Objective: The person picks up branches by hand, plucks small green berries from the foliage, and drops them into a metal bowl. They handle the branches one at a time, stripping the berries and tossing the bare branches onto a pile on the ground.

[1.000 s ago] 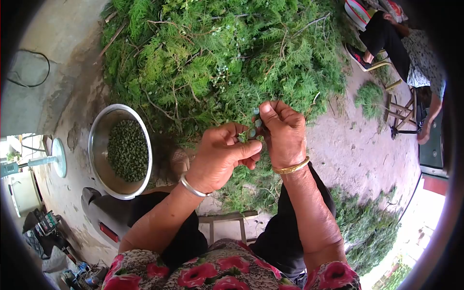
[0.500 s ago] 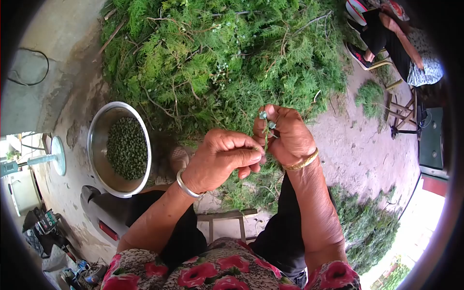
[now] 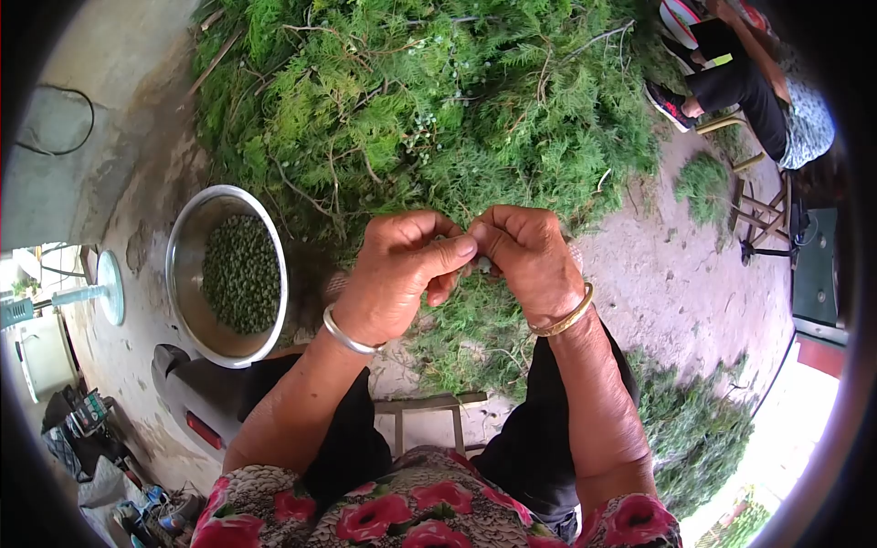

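My left hand (image 3: 402,274) and my right hand (image 3: 532,260) meet in front of me, thumbs and fingertips pinched together and nearly touching. Between them is a small green sprig, now almost wholly covered by the fingers. A pale blue-green seed cone (image 3: 484,264) peeks out below the right fingertips. To the left, a metal basin (image 3: 183,292) stands tilted in view, with many small round green cones (image 3: 239,279) in it. Beyond my hands lies a big heap of cut evergreen branches (image 3: 411,110), some bearing pale cones.
Loose foliage (image 3: 475,352) lies between my legs, with another pile (image 3: 690,429) at right. A wooden stool (image 3: 429,404) is below me. Another person (image 3: 767,91) sits at upper right with a bowl (image 3: 678,20). A fan (image 3: 110,288) stands at far left.
My right hand has turned and come down and inward, its fingertips now against the left's. The sprig with pale cones, plainly visible before, is now mostly hidden.
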Demonstrator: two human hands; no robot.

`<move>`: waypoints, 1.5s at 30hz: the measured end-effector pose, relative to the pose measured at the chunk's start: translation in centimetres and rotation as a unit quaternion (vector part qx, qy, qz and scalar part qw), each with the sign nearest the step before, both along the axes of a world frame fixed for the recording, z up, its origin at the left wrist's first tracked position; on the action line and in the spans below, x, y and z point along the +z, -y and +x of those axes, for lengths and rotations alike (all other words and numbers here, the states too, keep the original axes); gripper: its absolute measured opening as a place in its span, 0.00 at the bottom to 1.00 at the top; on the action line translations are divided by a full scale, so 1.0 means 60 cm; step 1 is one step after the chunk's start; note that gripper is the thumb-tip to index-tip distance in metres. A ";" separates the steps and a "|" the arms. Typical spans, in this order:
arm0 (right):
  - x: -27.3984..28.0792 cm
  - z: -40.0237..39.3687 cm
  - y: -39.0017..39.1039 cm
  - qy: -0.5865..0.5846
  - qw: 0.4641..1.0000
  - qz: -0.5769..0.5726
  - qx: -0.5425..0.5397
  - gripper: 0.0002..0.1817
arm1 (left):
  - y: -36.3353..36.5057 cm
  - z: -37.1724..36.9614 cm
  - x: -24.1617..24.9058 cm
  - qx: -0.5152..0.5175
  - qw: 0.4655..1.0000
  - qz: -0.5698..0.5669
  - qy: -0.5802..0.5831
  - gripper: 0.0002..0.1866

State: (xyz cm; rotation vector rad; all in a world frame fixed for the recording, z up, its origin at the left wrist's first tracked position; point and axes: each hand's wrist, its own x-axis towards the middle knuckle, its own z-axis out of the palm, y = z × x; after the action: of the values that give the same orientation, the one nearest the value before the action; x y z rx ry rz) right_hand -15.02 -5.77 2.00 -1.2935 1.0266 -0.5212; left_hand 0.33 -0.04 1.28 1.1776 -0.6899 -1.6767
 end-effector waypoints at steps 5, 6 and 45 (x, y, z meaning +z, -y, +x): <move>0.000 -0.009 0.003 0.014 0.998 0.047 0.030 0.07 | -0.002 0.010 -0.002 0.011 0.991 0.038 -0.131 0.07; -0.003 -0.007 0.001 0.064 0.995 0.075 0.003 0.08 | -0.002 0.013 -0.006 0.029 0.975 0.051 -0.215 0.07; -0.046 0.004 -0.075 -0.352 0.805 -0.228 0.420 0.06 | -0.071 0.252 -0.011 0.159 0.955 0.080 0.236 0.06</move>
State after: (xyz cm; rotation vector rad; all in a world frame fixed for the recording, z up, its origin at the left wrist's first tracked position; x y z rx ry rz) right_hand -14.80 -1.28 -0.78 -2.2922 0.7844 0.4843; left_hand 15.42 4.21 0.62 1.7365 -0.6144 -1.2038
